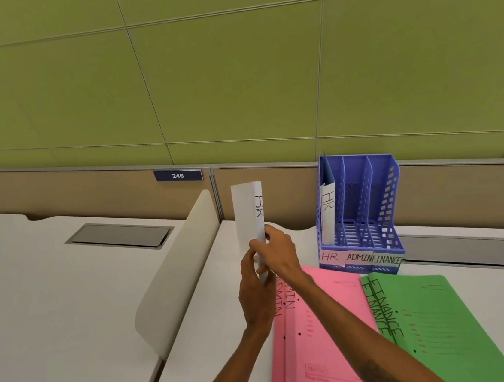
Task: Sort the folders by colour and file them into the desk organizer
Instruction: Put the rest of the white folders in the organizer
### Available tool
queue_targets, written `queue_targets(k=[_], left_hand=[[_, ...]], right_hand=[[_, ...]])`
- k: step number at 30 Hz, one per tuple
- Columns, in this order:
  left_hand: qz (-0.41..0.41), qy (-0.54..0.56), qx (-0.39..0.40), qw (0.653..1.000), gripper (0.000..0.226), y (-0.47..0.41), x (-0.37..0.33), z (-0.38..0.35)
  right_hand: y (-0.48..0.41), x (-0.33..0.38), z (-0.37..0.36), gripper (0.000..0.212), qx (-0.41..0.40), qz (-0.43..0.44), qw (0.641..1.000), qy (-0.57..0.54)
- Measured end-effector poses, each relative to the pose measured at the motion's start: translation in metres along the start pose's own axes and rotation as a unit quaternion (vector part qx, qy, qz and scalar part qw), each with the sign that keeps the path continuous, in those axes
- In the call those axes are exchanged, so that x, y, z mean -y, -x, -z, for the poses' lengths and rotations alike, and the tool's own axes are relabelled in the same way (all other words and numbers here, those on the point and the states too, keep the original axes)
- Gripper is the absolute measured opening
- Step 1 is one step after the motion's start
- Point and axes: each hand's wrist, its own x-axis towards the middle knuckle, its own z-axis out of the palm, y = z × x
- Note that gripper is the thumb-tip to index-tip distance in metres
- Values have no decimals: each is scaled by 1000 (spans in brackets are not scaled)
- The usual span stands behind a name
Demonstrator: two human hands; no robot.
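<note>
Pink card folders (316, 325) and green card folders (431, 311): flat, in front of the blue perforated plastic desk organizer (381, 207). White card folder (247, 216) marked HR: upright, left of organizer, gripped by left hand (255, 287) and right hand (281, 252). Second white folder (328, 210): apparently in organizer's leftmost slot.
</note>
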Motion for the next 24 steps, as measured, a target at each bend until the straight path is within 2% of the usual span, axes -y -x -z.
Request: queue_targets(k=[3,7,13,16,21,24], left_hand=[[-10,39,0,999,55,6,-10,-15],[13,86,-7,996,50,16,-16,-33],[4,74,-32,997,50,23,-29,-54],[4,72,-40,997,47,21,-35,-61],[-17,72,-24,997,48,16,-42,-71],[-23,60,4,998,61,9,-49,-76]], right_hand=[[3,-7,15,43,-10,8,1000,-2],[3,-12,34,60,35,-20,999,14],[2,-18,60,28,74,-19,996,43],[3,-17,70,27,65,-24,997,38],[9,-18,83,32,1,6,1000,1],[12,-13,94,33,-42,33,998,-20]])
